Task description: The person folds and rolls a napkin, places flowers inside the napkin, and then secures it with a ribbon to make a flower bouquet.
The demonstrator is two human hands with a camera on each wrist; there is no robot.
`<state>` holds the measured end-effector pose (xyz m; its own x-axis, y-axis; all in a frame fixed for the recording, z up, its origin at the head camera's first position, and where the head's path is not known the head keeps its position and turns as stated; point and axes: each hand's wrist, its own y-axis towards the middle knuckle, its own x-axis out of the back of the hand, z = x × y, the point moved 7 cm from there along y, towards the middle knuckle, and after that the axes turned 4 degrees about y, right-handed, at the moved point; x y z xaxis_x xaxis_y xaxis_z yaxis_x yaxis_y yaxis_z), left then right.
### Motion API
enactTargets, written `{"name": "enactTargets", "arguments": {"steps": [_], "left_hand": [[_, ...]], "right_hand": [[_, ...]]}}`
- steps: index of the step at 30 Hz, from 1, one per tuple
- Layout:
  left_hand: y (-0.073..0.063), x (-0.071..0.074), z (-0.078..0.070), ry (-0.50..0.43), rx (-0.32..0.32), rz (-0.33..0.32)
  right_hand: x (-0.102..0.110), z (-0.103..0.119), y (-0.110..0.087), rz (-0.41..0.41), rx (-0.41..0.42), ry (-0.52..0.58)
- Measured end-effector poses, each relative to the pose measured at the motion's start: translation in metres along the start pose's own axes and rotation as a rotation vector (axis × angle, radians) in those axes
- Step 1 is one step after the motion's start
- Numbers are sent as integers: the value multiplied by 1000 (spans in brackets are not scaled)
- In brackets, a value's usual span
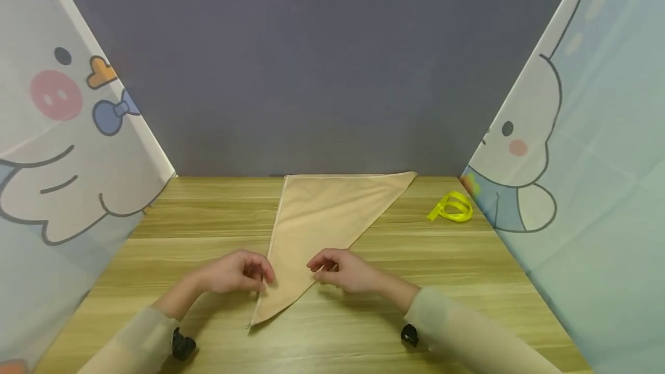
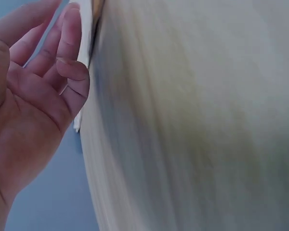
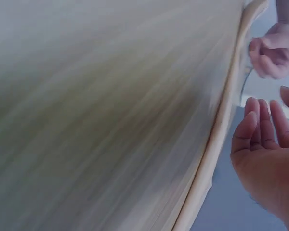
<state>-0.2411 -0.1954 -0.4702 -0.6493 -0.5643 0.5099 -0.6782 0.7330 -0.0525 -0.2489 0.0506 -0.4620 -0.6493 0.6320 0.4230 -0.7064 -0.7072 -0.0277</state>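
L hand [image 1: 236, 272] & R hand [image 1: 350, 270] loosely curved, prob. holding nothing, so cloth [image 1: 317, 221] betw. & beyond them may ruck if one drags.

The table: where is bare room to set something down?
The table is free beyond the left hand, between cloth and left panel; also between yellow ribbon and right sleeve. Crowded: the cloth's near end, between left hand and right hand.

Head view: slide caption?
Bare left hand and right hand at triangular beige cloth on wood-grain table, coiled yellow ribbon at right.
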Motion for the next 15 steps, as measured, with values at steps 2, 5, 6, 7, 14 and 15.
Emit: {"name": "enactTargets", "arguments": {"steps": [2,5,6,7,14,15], "left_hand": [[-3,-2,2,-30,6,35],[-6,-2,6,-41,21,51],[-7,-2,7,-39,26,55],[-8,-3,9,-42,30,61],[-10,-6,12,-42,17,115],[-10,-6,12,-38,13,124]], "right_hand": [[-10,5,6,18,-9,5],[-28,11,16,59,-30,29],[-34,13,18,76,-41,36],[-40,14,21,89,-50,44],[-66,15,31,142,-89,23],[-67,14,32,142,-95,4]]}}
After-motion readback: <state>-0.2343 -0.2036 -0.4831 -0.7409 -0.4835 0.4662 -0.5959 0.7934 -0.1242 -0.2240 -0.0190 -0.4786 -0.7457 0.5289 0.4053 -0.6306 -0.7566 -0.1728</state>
